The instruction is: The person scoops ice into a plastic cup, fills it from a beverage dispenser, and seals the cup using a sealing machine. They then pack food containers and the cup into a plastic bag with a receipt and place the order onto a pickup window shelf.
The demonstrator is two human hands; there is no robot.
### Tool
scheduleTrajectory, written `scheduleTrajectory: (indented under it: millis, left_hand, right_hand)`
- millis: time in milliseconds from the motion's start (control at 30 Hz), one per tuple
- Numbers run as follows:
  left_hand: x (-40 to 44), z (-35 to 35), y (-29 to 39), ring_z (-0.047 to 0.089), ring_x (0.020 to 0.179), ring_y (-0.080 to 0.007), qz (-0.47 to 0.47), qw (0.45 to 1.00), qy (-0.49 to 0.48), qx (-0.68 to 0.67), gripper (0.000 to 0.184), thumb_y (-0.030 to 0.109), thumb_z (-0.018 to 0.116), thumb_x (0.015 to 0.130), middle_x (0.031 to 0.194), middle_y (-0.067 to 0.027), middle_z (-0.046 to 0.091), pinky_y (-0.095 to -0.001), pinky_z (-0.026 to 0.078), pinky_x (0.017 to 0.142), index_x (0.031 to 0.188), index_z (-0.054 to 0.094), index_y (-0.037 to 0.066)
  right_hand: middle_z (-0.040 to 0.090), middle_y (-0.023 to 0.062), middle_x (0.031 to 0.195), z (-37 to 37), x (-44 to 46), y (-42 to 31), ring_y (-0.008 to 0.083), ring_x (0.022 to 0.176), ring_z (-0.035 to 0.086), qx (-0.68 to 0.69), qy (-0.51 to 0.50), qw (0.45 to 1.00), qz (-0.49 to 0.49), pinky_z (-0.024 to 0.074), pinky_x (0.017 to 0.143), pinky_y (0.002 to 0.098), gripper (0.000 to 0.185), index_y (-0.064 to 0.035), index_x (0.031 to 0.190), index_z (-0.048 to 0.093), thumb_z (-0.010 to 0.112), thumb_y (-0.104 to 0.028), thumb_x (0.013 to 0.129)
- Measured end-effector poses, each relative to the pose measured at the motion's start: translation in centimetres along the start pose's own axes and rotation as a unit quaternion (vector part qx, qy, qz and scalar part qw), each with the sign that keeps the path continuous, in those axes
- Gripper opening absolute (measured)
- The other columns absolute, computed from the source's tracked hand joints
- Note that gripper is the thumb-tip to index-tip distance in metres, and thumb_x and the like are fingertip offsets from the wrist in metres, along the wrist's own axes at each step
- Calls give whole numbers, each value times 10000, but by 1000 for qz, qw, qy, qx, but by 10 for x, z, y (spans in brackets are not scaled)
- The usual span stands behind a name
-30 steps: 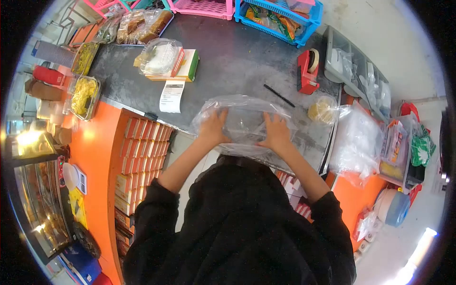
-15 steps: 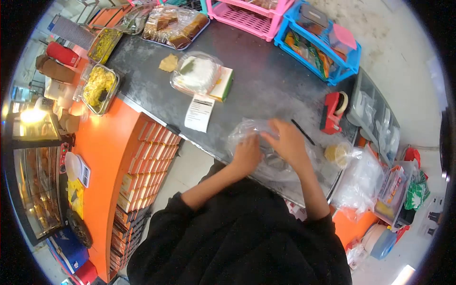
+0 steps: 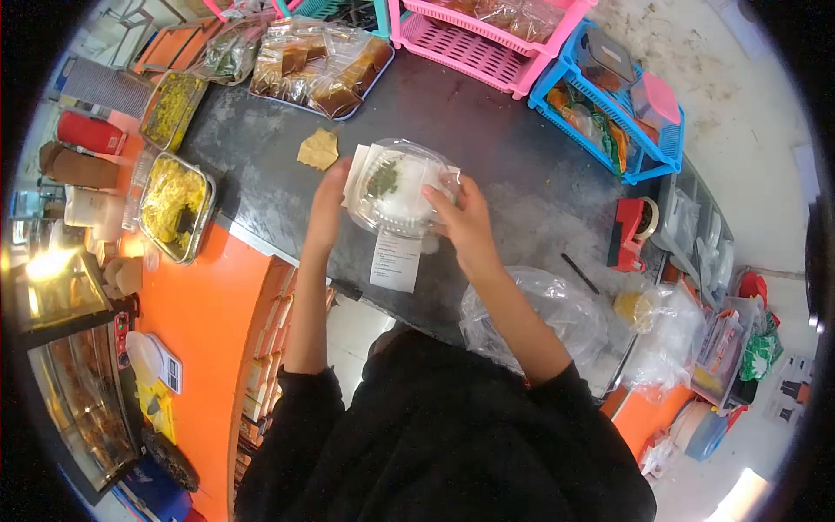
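Note:
A clear plastic food container [image 3: 402, 193] with white contents and a green patch sits between my hands over the dark counter. My right hand [image 3: 465, 217] grips its right edge, thumb on the lid. On the opposite edge, my left hand [image 3: 327, 200] presses against the container and a pale card-like piece beside it, its fingers partly hidden. A printed receipt [image 3: 396, 264] lies just under the container's near side. Below my right forearm, a crumpled clear plastic bag [image 3: 544, 304] rests on the counter.
Trays of yellow food [image 3: 177, 209] and wrapped brown cake pieces [image 3: 322, 65] stand at the left and back. Pink [image 3: 470, 56] and blue [image 3: 609, 104] baskets are at the back right. A red tape dispenser [image 3: 624, 235] and black pen [image 3: 580, 273] lie on the right.
Both hands have left the clear plastic bag and moved up and left to the food container. The bag now lies on the counter. The view has shifted slightly.

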State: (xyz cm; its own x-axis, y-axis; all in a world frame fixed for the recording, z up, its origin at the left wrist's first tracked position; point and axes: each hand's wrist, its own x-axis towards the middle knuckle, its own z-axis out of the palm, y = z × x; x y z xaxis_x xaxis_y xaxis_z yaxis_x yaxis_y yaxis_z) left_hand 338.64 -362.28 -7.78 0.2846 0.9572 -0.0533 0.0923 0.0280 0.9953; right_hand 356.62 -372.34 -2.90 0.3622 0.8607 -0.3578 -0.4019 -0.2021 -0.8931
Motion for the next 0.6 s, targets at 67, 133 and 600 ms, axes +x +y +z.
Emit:
scheduleTrajectory:
  millis: [67,133,600]
  left_hand:
    - [-1,10,6,489,1117,-277,-43,997,-45,36,437,262,490,895,1200,-138,531,-341,351,935,1249,445,9]
    - [-1,13,-3,496,1102,-293,51,968,-56,239,433,259,475,899,1163,-187,545,-345,353,936,1227,456,-24]
    - [-45,0,-37,477,1057,-181,-12,986,166,-3,287,77,431,866,1118,-103,516,-295,363,909,1135,499,5]
  right_hand:
    - [552,98,1057,-20,1,0,148,871,582,-4,19,999,-28,490,671,259,471,-25,1135,451,692,-204,773]
    - [547,66,1048,-46,-1,-3,157,900,567,17,61,998,-6,490,649,257,455,-61,1137,462,686,-226,777]
    - [417,210,1260,-147,40,-11,364,1175,392,-528,227,788,-222,316,985,437,822,-30,1285,365,764,-334,634]
